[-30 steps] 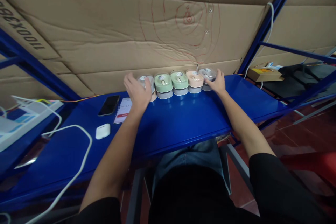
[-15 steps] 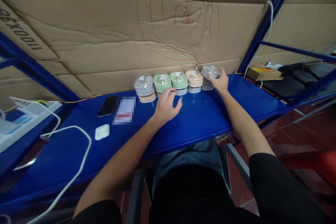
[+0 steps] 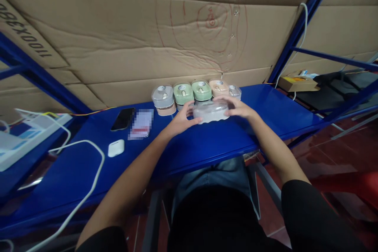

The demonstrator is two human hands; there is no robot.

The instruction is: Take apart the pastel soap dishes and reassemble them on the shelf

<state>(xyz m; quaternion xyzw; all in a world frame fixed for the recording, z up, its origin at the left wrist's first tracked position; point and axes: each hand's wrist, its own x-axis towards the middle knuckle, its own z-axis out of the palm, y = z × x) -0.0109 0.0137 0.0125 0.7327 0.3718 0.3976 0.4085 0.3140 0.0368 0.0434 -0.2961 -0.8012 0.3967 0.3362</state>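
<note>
Between my hands, above the blue table, is a grey clear-lidded box (image 3: 210, 112), smeared by motion. My left hand (image 3: 183, 119) grips its left end and my right hand (image 3: 239, 109) its right end. Behind them stands a row of stacked boxes along the cardboard: a grey box (image 3: 163, 95) on a peach one at the left, then a green box (image 3: 183, 92), another green box (image 3: 202, 89) and a peach box (image 3: 219, 86). At the right end a grey box (image 3: 235, 91) sits lower than its neighbours.
Left of the boxes on the blue table (image 3: 189, 153) lie a black phone (image 3: 123, 119), a blurred-out flat item (image 3: 141, 124) and a white earbud case (image 3: 116, 148). A white cable (image 3: 99, 165) curves across the left side. Blue frame posts flank the table.
My right hand has brought the upper grey box from the right end of the row toward me and leftward. My left hand, open before, now grips its other end.
</note>
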